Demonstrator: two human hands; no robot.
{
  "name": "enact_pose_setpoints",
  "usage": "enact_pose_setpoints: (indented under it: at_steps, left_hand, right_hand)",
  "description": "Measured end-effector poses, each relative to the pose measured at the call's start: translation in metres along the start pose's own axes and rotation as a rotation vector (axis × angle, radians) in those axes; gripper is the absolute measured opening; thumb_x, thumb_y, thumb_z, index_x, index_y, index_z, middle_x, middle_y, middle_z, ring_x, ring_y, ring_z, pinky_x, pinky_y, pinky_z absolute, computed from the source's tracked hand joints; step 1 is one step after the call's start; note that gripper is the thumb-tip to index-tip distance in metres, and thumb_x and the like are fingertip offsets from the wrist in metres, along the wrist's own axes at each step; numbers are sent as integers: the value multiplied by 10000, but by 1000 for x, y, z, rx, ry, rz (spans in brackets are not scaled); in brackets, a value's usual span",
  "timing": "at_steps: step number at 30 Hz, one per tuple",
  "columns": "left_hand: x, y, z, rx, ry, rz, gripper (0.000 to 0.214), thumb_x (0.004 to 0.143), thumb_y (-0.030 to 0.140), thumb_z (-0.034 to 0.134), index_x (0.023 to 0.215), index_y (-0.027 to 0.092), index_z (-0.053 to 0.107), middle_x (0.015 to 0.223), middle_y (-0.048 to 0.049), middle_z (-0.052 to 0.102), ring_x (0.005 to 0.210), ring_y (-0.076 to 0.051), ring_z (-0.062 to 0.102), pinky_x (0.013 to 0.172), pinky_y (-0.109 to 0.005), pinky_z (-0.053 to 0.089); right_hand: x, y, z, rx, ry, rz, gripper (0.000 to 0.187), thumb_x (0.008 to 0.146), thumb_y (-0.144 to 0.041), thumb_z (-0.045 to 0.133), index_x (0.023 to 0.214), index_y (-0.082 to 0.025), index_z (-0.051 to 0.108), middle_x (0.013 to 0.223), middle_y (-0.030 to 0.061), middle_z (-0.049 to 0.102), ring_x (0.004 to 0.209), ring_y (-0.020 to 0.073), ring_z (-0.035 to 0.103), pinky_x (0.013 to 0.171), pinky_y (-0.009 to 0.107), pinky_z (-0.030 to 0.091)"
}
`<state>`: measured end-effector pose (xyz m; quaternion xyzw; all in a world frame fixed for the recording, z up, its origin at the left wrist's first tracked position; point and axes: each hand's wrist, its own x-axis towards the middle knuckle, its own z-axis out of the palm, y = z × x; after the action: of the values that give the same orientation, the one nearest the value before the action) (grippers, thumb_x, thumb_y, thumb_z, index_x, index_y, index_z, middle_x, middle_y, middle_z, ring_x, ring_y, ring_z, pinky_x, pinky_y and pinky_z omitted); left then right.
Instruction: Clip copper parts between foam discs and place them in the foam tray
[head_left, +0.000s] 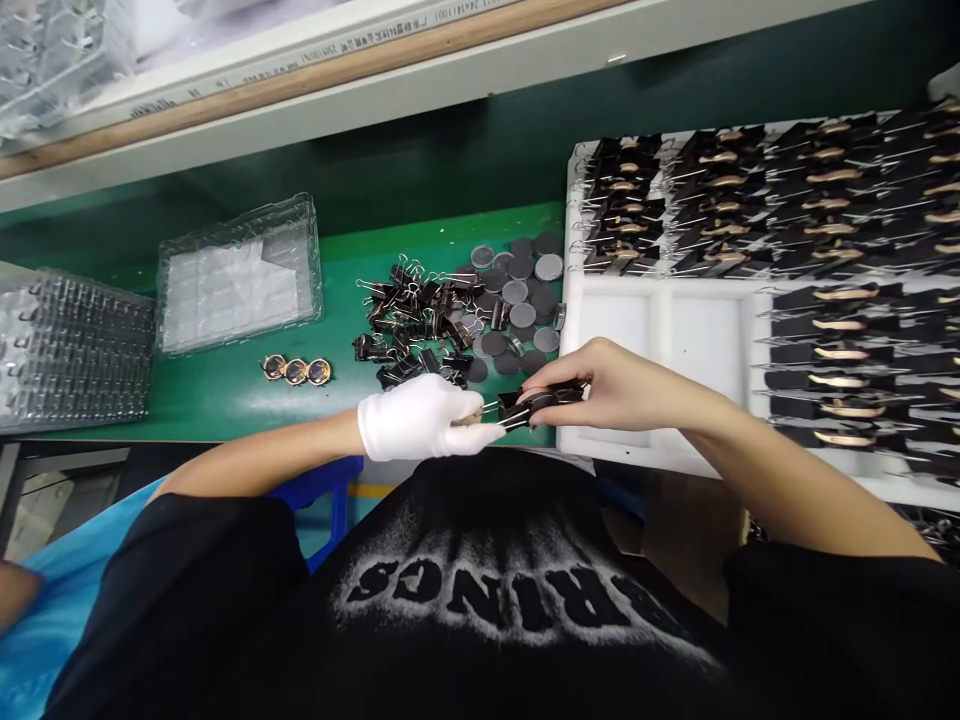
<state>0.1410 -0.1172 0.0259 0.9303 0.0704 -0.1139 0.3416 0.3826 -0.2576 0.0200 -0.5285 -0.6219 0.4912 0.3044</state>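
Observation:
My left hand (420,418), in a white glove, is closed on the wire handles of a black binder clip (513,405). My right hand (622,390) is bare and pinches black pieces at the clip's other end, fingers above and thumb side below. What exactly lies between those fingers is partly hidden. Both hands meet just over the table's front edge. Beyond them is a loose heap of black binder clips (420,310) with silver wire handles. Grey and black round discs (523,315) lie scattered against the heap's right side.
To the right, a white compartment tray (705,300) holds rows of clipped black pieces (832,175) with gold edges. Three joined gold-rimmed round parts (297,371) lie left of the heap. Further left are a clear plastic tray (240,290) and stacked clear trays (75,350). A shelf (337,80) overhangs the back.

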Motion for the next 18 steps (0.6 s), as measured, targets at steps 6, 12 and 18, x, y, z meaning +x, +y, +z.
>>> enact_pose_setpoints:
  at_steps: [6,12,18]
  left_hand:
    - [6,4,-13,21,-25,-100,466,963,618,549,750,205,589,607,7,591,541,-130,514,576,-274,325]
    - [26,16,-12,-723,-124,-311,655,1052,688,275,832,173,615,786,-76,744,627,-160,715,567,-262,490]
    - [52,34,-1,-684,10,-240,465,981,609,565,769,195,554,719,11,691,624,-125,684,635,-242,512]
  right_hand:
    - [-5,1,3,-121,88,-108,154,914,-297,761,1020,-206,826,957,15,824,779,173,757,691,258,547]
    - [-18,12,13,-736,555,-580,386,999,-106,636,1356,-243,693,1091,60,823,943,189,778,714,317,508]
    - [-53,32,26,-686,949,-349,616,958,-128,669,1524,-332,539,1339,100,734,1205,277,720,902,420,569]
